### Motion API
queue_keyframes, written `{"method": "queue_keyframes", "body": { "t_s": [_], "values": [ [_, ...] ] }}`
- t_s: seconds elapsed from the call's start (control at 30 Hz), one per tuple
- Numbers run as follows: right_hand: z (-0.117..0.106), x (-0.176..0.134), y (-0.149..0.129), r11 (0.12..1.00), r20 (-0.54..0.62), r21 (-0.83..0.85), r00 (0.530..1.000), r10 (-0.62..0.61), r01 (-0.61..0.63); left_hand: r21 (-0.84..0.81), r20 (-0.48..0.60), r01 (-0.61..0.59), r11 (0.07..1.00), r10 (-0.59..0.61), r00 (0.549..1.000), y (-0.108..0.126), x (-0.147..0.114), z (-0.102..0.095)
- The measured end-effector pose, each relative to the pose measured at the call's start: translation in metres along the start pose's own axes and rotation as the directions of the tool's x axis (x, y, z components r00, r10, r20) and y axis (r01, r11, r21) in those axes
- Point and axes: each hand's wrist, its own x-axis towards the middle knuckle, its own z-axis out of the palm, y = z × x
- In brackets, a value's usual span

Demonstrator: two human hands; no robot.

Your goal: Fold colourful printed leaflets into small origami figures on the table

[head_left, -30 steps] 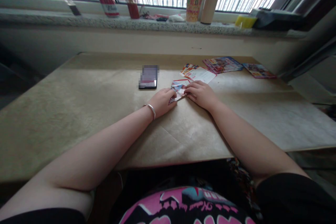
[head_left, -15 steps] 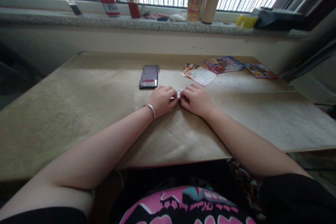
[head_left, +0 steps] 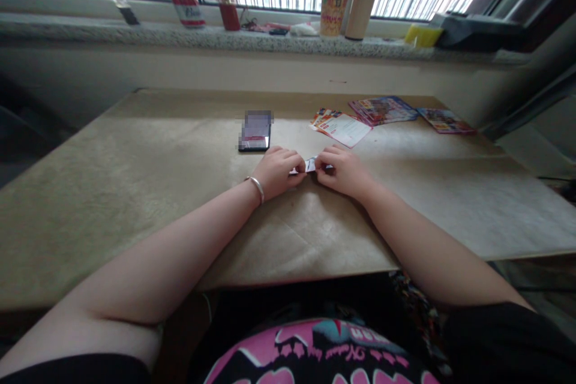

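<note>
Between my hands, just over the table, is a small folded piece of paper (head_left: 310, 164), whitish with darker print. My left hand (head_left: 279, 170), with a silver bangle at its wrist, pinches the left end of it. The right end is pinched by my right hand (head_left: 341, 169). Fingers cover most of the paper, so its full shape is hidden. Beyond my left hand a phone (head_left: 255, 132) lies on the table. Several cards (head_left: 345, 128), one with a white face up, lie past my right hand.
A pile of colourful printed sheets (head_left: 382, 110) lies at the back right, with another printed stack (head_left: 446, 121) beside it. On the windowsill (head_left: 270, 42) stand a red can (head_left: 185, 3), a patterned cup (head_left: 335, 6) and a yellow object (head_left: 423, 36). The beige table (head_left: 135, 192) reaches the wall.
My right hand has shifted slightly right, away from my left. More of the folded paper shows between them. Both hands keep their pinch.
</note>
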Motion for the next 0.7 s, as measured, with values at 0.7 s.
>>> {"method": "queue_keyframes", "body": {
  "t_s": [0.7],
  "values": [
    [-0.032,-0.008,0.028,0.991,-0.048,0.069,0.992,0.121,-0.117,-0.052,-0.010,0.082,0.995,-0.083,0.997,-0.009,-0.002,-0.005]
  ]
}}
